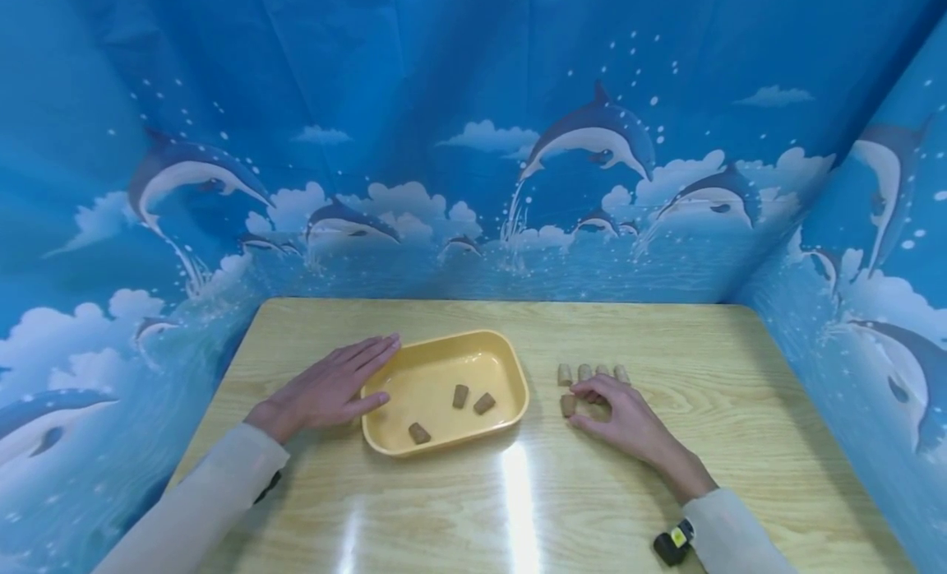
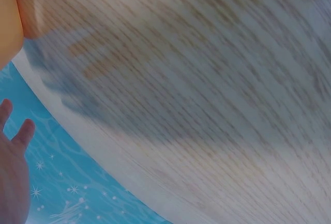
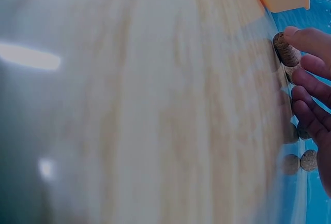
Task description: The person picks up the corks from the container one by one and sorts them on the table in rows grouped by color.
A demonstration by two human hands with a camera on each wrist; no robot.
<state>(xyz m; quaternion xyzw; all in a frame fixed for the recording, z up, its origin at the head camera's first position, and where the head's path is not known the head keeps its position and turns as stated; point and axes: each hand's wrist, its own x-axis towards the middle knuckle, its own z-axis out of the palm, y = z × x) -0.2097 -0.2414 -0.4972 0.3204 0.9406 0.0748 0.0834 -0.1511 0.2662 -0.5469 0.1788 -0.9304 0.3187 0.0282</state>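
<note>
the right hand (image 1: 617,414) is grasping one cork (image 1: 567,405) between thumb and index finger, on the bench (image 1: 444,508), to the right of the tray (image 1: 518,393). the long axis of this cork runs about near to far, with one end toward the person. just behind it stand out four paler corks (image 1: 565,375) in a row from left to right, and their long axes point near to far also.

the yellow tray, one in number, lies lengthwise from left to right, its right end a little farther back. it holds three brown corks (image 1: 419,432): one points nearly near to far, and two lie slantwise. the left hand (image 1: 329,393) is released, fingers straight, touching the left end of the tray.

a black device (image 1: 673,543) at the right wrist bears a yellow label (image 1: 678,536), too small to read. in total i count eight corks; whether the right hand hides another, i cannot tell.
</note>
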